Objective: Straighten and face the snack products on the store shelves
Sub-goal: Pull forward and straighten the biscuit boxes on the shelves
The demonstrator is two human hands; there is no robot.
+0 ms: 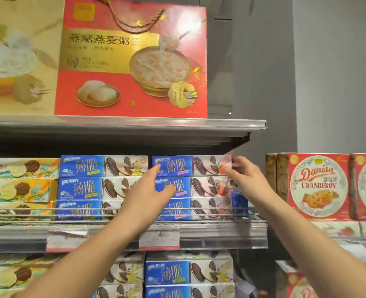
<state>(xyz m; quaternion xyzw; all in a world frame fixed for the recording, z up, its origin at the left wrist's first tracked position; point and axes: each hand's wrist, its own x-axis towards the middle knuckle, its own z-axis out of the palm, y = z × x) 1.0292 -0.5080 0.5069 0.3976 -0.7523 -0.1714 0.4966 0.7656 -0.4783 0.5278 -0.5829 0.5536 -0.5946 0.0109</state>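
Observation:
Two stacks of blue cookie boxes stand on the middle shelf (220,231). The top box of the right stack (184,165) shows a strawberry picture. My left hand (147,194) is spread, its index finger touching that box's left end and its thumb over the box below (201,187). My right hand (245,171) pinches the top box's right end between thumb and fingers. The left stack (87,166) with vanilla pictures stands beside it, partly hidden by my left forearm.
Yellow cookie boxes (21,168) fill the shelf's left. A large red gift box (130,61) stands on the shelf above. Red Danisa cranberry tins (317,186) stand on the neighbouring unit at right. More blue boxes (188,274) sit on the shelf below. Price tags (159,238) hang on the rail.

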